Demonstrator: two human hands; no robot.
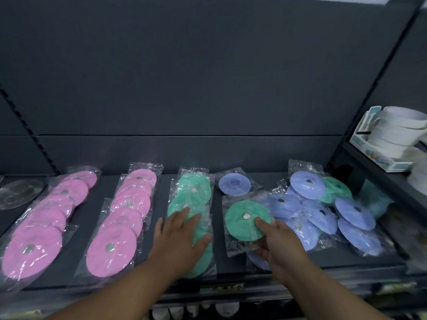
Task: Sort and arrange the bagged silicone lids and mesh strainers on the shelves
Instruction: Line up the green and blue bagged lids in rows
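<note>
A dark grey back panel (208, 77) rises behind a dark shelf (346, 259) that carries bagged silicone lids in rows running from its back edge to its front edge.

At the shelf's left edge lies a clear disc (19, 194), too dim to make out further. Just beside it runs the first pink row (39, 229), overlapping lids in clear bags, and next to that the second pink row (120, 227), laid the same way.

Near the middle comes the green row (191, 192). The left hand (178, 236) rests flat on its front half, fingers straight and spread.

Right of that row, near the back edge, a small blue lid (234, 183) lies alone in its bag. In front of it the right hand (279, 245) pinches a green bagged lid (242, 218), thumb (262, 224) on top and the fingers hidden beneath.

Towards the shelf's right edge lies a loose blue pile (323, 215) of bagged lids, overlapping at all angles, with a green lid (337, 189) among them at the back.

Beyond the right edge, on a higher neighbouring shelf, stands a box of white rolls (392, 132).
</note>
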